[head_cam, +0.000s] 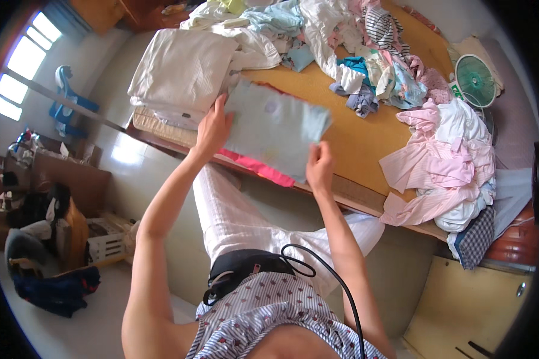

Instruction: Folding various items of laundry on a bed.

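A pale blue-grey cloth (274, 128), flat and roughly rectangular, spans the space between my hands at the bed's near edge. My left hand (214, 128) holds its left side, right beside a stack of folded white fabric (182, 69). At its lower right corner, the fingers of my right hand (320, 165) are closed on the cloth. The right side is blurred. From under the near edge a bright pink fabric (260, 168) sticks out. Whatever else lies beneath the cloth is hidden.
Loose clothes (296, 27) are heaped along the far side of the tan bed mat (355, 148). Pink and white garments (449, 166) pile up at right, before a green fan (475, 80). A blue plastic chair (67, 107) stands at far left. A black cable (341, 278) crosses my lap.
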Available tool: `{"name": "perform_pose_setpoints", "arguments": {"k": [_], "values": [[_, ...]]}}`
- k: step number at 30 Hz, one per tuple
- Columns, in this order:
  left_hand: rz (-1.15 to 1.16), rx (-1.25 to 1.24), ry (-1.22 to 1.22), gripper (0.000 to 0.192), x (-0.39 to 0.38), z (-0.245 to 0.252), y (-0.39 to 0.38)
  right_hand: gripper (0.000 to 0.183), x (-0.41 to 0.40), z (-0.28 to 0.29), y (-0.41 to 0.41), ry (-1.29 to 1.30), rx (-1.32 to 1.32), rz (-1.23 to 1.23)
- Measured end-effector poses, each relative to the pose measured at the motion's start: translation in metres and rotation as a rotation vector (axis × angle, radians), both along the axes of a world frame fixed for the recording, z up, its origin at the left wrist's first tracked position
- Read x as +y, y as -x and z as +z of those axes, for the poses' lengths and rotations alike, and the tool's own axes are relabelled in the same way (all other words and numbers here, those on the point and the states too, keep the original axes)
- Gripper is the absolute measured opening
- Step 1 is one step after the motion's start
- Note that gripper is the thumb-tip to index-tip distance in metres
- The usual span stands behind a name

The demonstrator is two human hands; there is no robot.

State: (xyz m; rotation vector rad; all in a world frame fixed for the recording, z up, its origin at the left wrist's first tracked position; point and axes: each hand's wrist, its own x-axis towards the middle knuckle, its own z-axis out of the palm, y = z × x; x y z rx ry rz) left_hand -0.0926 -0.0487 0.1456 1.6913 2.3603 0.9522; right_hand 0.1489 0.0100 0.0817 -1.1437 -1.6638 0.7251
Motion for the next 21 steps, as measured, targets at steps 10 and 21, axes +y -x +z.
{"name": "perform_pose_setpoints", "arguments": {"k": [10,21], "values": [[-0.182,0.265,-0.077,0.056,0.011,-0.051,-0.08,0.02,-0.02,-0.054,-0.046,0.161,-0.054,0.08],[-0.182,0.351,0.097,0.059,0.044,-0.091,-0.072,0.03,-0.009,-0.09,-0.104,-0.047,-0.407,-0.204]]}}
